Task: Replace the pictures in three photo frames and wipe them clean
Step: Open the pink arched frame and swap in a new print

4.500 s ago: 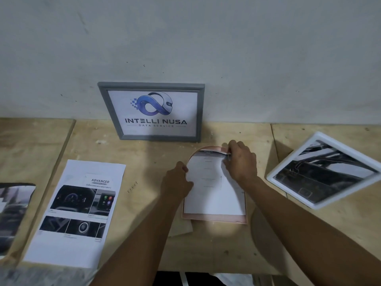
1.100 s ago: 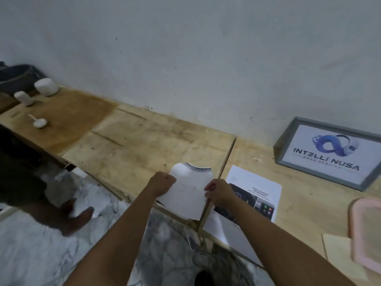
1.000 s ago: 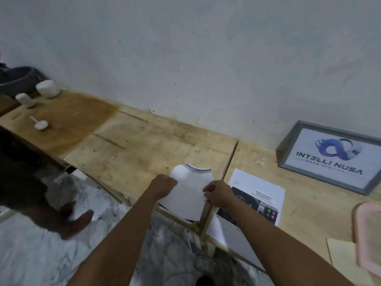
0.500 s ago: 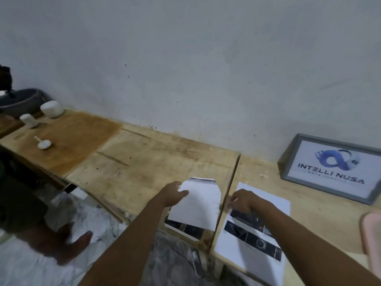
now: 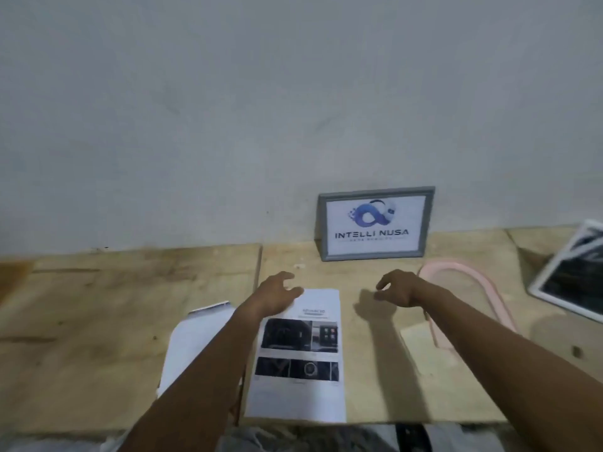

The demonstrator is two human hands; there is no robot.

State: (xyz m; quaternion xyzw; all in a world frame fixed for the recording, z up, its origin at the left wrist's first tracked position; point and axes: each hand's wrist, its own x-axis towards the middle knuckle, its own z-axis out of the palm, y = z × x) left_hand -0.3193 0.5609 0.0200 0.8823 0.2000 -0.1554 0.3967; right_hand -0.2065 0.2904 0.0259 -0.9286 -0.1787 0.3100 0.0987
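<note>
My left hand [image 5: 277, 296] hovers with fingers apart at the top left corner of a printed sheet with dark car pictures [image 5: 298, 357]. Left of that sheet lies a white arch-cut picture [image 5: 192, 350], face down, partly under my left forearm. My right hand [image 5: 399, 288] is open and empty over bare wood, just left of the pink arched frame [image 5: 473, 285]. A grey frame with a blue logo [image 5: 375, 223] leans on the wall. A white frame with a dark picture [image 5: 571, 278] lies at the right edge.
A tan backing board [image 5: 421, 347] lies beside the pink frame, below my right forearm. The wooden tabletop [image 5: 98, 305] is made of separate boards with a gap between them. The wall stands right behind. The front edge of the table is near my elbows.
I let go of the arch-cut picture; it now lies on the left board. Both hands moved right and came away empty. The view swung right, back toward the frames.
</note>
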